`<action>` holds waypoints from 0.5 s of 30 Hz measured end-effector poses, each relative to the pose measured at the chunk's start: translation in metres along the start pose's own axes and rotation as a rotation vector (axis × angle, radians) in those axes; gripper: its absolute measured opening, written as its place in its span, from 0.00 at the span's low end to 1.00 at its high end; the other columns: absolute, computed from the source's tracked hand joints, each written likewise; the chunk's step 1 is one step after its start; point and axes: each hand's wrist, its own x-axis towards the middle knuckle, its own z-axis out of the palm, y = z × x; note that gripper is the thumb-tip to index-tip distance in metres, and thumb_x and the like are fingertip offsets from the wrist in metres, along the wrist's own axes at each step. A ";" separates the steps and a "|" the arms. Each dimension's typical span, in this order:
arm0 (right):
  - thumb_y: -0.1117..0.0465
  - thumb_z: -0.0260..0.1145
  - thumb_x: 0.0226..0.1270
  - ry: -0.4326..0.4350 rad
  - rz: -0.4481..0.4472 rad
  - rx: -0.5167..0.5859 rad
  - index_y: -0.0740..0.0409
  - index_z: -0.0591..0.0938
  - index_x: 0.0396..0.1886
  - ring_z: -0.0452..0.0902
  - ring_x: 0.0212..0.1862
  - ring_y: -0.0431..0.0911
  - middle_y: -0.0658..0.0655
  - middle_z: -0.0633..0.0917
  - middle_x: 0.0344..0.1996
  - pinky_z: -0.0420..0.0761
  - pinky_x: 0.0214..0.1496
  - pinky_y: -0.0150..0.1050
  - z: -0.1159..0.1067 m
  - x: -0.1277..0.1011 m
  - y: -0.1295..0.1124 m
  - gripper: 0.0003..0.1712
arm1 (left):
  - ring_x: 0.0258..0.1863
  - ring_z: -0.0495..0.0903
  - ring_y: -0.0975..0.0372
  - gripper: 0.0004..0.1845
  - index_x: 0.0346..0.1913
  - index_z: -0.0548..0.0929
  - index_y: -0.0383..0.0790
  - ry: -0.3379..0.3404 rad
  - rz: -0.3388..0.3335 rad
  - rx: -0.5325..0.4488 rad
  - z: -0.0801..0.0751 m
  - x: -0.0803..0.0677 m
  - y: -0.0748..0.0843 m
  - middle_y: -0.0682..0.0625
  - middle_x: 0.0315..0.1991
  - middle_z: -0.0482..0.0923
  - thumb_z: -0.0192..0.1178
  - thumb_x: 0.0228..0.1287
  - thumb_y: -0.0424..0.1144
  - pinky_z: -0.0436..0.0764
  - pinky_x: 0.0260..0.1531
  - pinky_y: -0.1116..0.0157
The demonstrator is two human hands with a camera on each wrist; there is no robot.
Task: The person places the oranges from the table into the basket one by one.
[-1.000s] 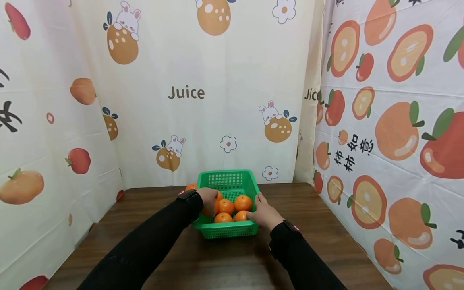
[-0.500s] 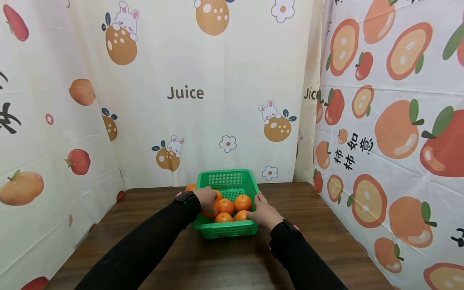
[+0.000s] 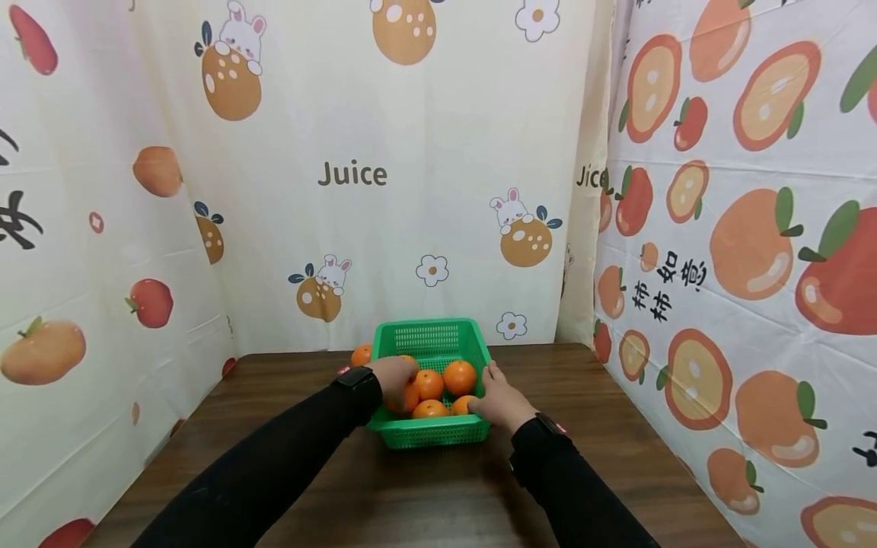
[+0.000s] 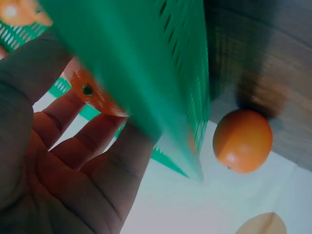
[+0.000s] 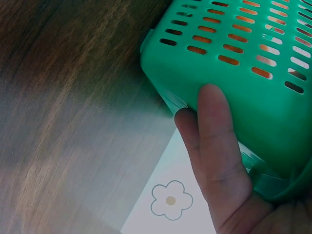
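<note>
From the head camera I see my left hand (image 3: 396,376) and right hand (image 3: 499,399) gripping opposite sides of a green basket (image 3: 432,335) of oranges (image 3: 459,377), mid-table (image 3: 411,495). The left wrist view shows fingers (image 4: 73,161) curled over the rim; a loose orange (image 4: 242,140) lies outside. The right wrist view shows a thumb (image 5: 214,126) pressing the basket wall.

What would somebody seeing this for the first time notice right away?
A bright green basket of oranges sits mid-table on the dark wooden table, gripped at its sides by the left hand and right hand. One lone orange lies outside, just left of it. Loud fruit-print curtains, one reading "Juice", wall in the scene.
</note>
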 end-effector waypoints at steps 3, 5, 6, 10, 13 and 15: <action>0.53 0.65 0.76 -0.005 -0.003 0.005 0.60 0.51 0.88 0.69 0.74 0.61 0.58 0.43 0.89 0.73 0.72 0.58 0.000 -0.001 -0.001 0.50 | 0.33 0.75 0.60 0.19 0.41 0.81 0.57 0.003 0.000 -0.007 0.006 0.000 -0.002 0.58 0.34 0.80 0.82 0.52 0.40 0.77 0.39 0.62; 0.52 0.65 0.76 -0.004 -0.006 0.000 0.60 0.51 0.87 0.70 0.73 0.61 0.59 0.43 0.89 0.74 0.70 0.58 0.000 -0.002 -0.003 0.50 | 0.33 0.76 0.61 0.19 0.41 0.80 0.57 0.001 -0.005 -0.001 0.007 0.000 -0.003 0.58 0.34 0.80 0.81 0.53 0.41 0.77 0.39 0.62; 0.52 0.65 0.77 -0.004 -0.006 -0.002 0.60 0.51 0.87 0.70 0.74 0.61 0.59 0.43 0.89 0.74 0.70 0.57 0.000 -0.002 -0.003 0.49 | 0.33 0.76 0.61 0.19 0.41 0.80 0.58 0.002 -0.005 0.001 0.007 0.000 -0.004 0.58 0.34 0.80 0.81 0.53 0.42 0.77 0.39 0.62; 0.51 0.65 0.77 -0.001 -0.006 -0.014 0.60 0.51 0.88 0.69 0.75 0.62 0.58 0.43 0.89 0.73 0.72 0.58 -0.003 -0.001 -0.005 0.50 | 0.33 0.77 0.60 0.19 0.41 0.80 0.58 0.001 -0.011 -0.011 0.005 0.002 -0.005 0.57 0.35 0.81 0.81 0.53 0.42 0.77 0.38 0.62; 0.51 0.64 0.78 0.002 -0.006 -0.022 0.60 0.51 0.88 0.66 0.78 0.63 0.58 0.43 0.89 0.71 0.75 0.60 -0.003 0.000 -0.005 0.50 | 0.33 0.77 0.59 0.18 0.40 0.81 0.59 -0.003 -0.025 -0.039 0.003 0.002 -0.004 0.57 0.35 0.82 0.81 0.52 0.41 0.77 0.38 0.61; 0.51 0.65 0.78 0.002 -0.005 -0.024 0.61 0.51 0.88 0.66 0.78 0.63 0.58 0.43 0.89 0.71 0.75 0.60 -0.003 0.001 -0.004 0.50 | 0.33 0.77 0.59 0.18 0.40 0.82 0.58 -0.004 -0.030 -0.047 0.003 0.001 -0.003 0.56 0.35 0.82 0.81 0.52 0.41 0.77 0.38 0.61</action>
